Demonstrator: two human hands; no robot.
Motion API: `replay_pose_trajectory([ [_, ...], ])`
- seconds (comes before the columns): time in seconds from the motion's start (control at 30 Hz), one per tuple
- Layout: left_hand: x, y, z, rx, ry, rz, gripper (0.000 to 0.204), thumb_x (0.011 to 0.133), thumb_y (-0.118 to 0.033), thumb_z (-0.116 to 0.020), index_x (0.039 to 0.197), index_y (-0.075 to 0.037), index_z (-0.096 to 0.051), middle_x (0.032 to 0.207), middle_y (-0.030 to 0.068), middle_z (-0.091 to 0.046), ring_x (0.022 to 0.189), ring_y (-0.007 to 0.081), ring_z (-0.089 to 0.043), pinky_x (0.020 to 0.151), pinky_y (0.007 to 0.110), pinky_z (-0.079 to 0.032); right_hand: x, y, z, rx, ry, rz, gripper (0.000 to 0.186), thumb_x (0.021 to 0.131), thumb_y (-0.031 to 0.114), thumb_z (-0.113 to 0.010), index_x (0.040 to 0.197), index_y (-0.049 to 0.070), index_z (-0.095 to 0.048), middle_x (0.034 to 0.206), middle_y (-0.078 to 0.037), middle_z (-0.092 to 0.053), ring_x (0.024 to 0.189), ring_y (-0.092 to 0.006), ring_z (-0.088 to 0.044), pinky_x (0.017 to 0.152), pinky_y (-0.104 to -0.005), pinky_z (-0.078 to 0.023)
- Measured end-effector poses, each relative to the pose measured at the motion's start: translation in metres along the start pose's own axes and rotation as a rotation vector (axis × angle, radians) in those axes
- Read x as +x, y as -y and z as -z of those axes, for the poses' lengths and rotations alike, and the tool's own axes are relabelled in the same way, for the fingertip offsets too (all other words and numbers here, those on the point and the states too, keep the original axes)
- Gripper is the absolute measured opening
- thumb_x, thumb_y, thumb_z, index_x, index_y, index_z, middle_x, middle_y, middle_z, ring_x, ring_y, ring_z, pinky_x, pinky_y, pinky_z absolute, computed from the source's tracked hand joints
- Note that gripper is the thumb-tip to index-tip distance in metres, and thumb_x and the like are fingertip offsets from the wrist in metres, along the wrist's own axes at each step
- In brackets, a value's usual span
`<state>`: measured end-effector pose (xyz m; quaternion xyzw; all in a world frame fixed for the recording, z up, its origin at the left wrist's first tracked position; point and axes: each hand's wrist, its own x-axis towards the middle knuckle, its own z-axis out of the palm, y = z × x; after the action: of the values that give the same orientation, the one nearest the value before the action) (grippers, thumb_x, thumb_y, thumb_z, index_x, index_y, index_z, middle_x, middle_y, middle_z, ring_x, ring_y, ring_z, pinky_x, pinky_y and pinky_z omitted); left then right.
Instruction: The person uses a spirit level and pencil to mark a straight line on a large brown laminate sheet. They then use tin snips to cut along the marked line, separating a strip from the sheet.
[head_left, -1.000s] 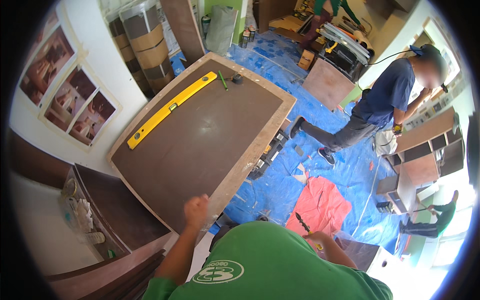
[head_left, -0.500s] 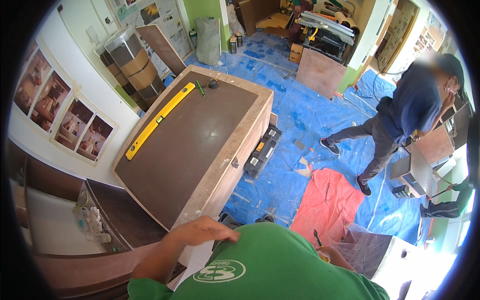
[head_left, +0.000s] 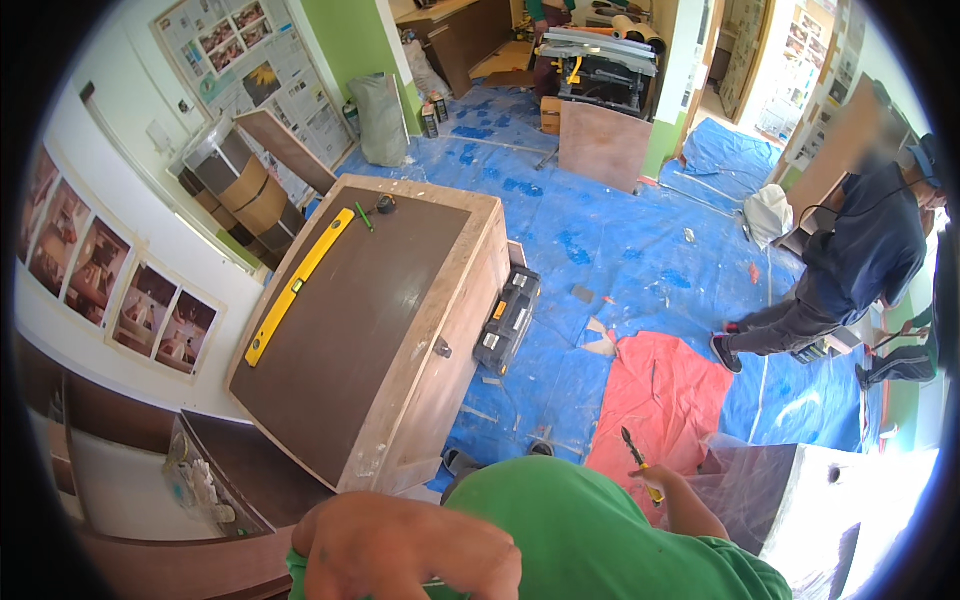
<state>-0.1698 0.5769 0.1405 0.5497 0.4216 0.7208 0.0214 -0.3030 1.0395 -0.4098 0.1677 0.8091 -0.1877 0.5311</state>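
Observation:
My right hand is closed round a hand tool with dark pointed jaws and a yellow-and-black handle, like pliers; its tip points up and away, above the pink sheet. My left hand is raised large at the bottom edge, in front of my green shirt. Its fingers bend downward and are blurred, partly cut off, so their grip cannot be made out. Beyond it stands a big brown-topped wooden cabinet. On this top lie a yellow spirit level, a green marker and a small black round item.
A black toolbox sits on blue sheeting beside the cabinet. To my right stands a plastic-draped box. A co-worker in dark clothes stands at the right, another person's legs nearby. A tool stand and a board are farther back.
My left hand has come up from beside my belly, closer to the camera. The right hand, with its tool, shows more fully. The co-worker has turned and stepped right; the view has shifted.

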Motion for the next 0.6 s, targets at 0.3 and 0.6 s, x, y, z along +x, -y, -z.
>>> replay_pose_trajectory([
  [0.3, 0.004, 0.001, -0.009, -0.03, -0.076, 0.14, 0.063, 0.093, -0.059, -0.08, 0.127, -0.006, -0.081, 0.112, 0.0144, -0.062, 0.089, 0.0261, -0.058, 0.074, 0.038, -0.046, -0.009, -0.041, -0.011, -0.03, 0.022, -0.101, 0.076, 0.082, 0.053, -0.091, 0.13, -0.003, -0.072, 0.118, -0.018, -0.07, 0.098, -0.0294, -0.068, 0.083, -0.049, -0.054],
  [0.6, 0.0, 0.002, -0.013, -0.045, -0.087, 0.111, 0.064, 0.092, -0.057, -0.082, 0.129, -0.005, -0.079, 0.114, 0.0176, -0.062, 0.093, 0.028, -0.058, 0.076, 0.038, -0.046, 0.021, -0.074, -0.005, -0.052, 0.021, -0.081, 0.064, 0.081, 0.047, -0.094, 0.122, 0.004, -0.07, 0.104, -0.011, -0.065, 0.084, -0.0237, -0.062, 0.072, -0.0478, -0.05],
])
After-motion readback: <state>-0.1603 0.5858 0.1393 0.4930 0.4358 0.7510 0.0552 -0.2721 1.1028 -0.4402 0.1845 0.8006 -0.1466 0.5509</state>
